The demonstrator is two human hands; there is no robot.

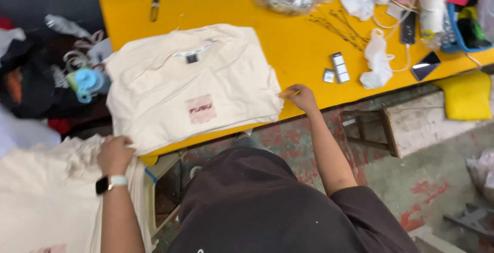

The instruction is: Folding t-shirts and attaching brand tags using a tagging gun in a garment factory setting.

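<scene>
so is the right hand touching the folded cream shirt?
Touching. Head view shows the right hand with its fingertips pinching the right edge of the folded cream shirt on the yellow table.

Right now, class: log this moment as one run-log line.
left hand: on cream pile | right hand: touching folded cream shirt edge | yellow table

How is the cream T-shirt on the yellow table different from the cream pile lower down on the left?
The folded cream T-shirt lies flat and neat on the yellow table, its neck label and a small reddish print showing; the cream fabric pile sits lower, beside the table, rumpled at its top edge. The right hand touches the T-shirt's corner, while the left hand, a watch on its wrist, rests on the pile. Both are the same cream cloth.
</scene>
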